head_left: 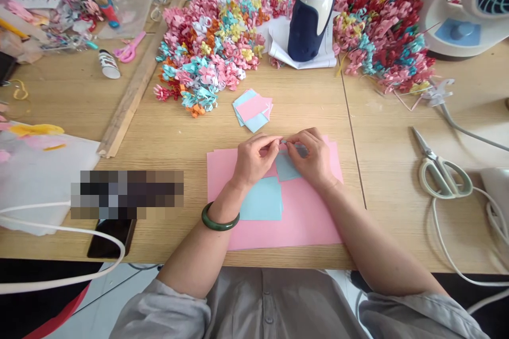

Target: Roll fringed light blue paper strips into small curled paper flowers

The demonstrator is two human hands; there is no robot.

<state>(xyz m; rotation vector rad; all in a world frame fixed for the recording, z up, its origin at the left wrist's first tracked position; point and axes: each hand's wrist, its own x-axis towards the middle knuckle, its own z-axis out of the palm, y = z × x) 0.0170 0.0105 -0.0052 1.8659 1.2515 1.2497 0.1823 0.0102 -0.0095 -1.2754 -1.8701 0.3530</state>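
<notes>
Left hand (pixel 256 158) and right hand (pixel 313 158) met almost tip to tip, thumb and forefinger of each drawn together in a pinch. Held between them: a small paper piece (pixel 283 141), mostly covered by the fingertips; its full shape could not be made out. It sat above the far part of the pink paper sheets (pixel 306 220).

Just below the grip, partly under the right hand, lay a light-blue paper square (pixel 289 168). Nearer the body than the grip, a light-blue paper stack (pixel 261 201) rested on the pink sheets. A dark green bangle (pixel 220 224) circled the left wrist.

Just beyond the grip: a loose pile of blue and pink paper cards (pixel 253 109). Farther beyond, to its left, a heap of curled paper ornaments (pixel 214 45); to its right, a second multicolored heap (pixel 384 26). Between these, a navy-and-white flask (pixel 312 21) stood upright on white paper (pixel 278 45).

Well left of the grip, a wooden batten (pixel 133 82) lay at a slant. Well right, pale-handled scissors (pixel 441 169) lay with blades slightly parted.
</notes>
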